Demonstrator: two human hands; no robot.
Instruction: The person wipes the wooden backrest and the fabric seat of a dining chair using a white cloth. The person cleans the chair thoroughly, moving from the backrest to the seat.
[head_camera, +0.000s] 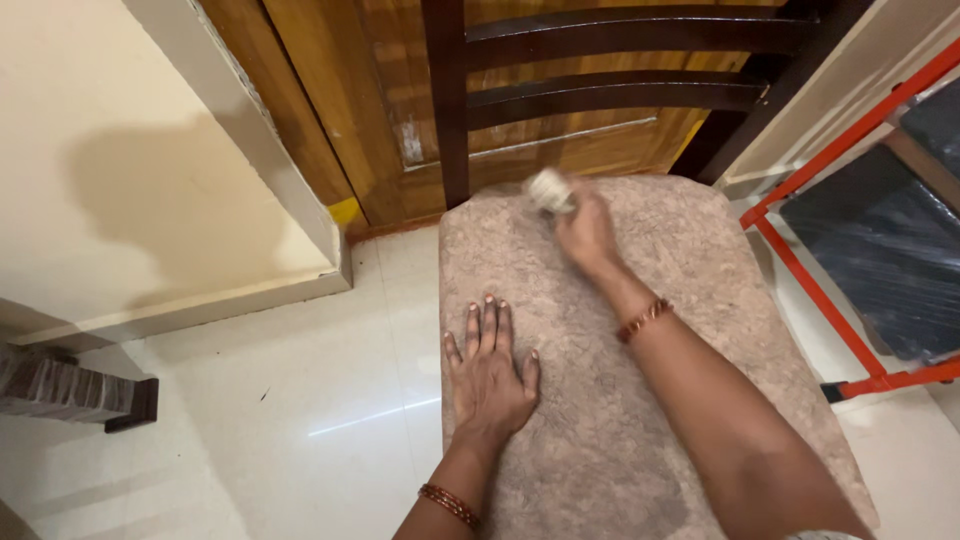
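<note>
A chair with a beige, fuzzy padded seat (640, 400) and a dark wooden slatted back (610, 60) stands in front of me. My left hand (489, 372) lies flat on the near left part of the seat, fingers spread and pointing away. My right hand (587, 232) reaches to the far end of the seat near the backrest and grips a small whitish object (550, 190), blurred, which looks like a wadded cloth or small roll. Both wrists wear reddish-brown bangles.
A brown wooden door (330, 110) stands behind the chair, a cream wall (130, 150) on the left. A red metal frame (810, 270) holding a dark plastic-wrapped panel (880, 250) stands at the right. The floor (300, 400) is glossy cream tile. A dark striped object (70, 390) sits at far left.
</note>
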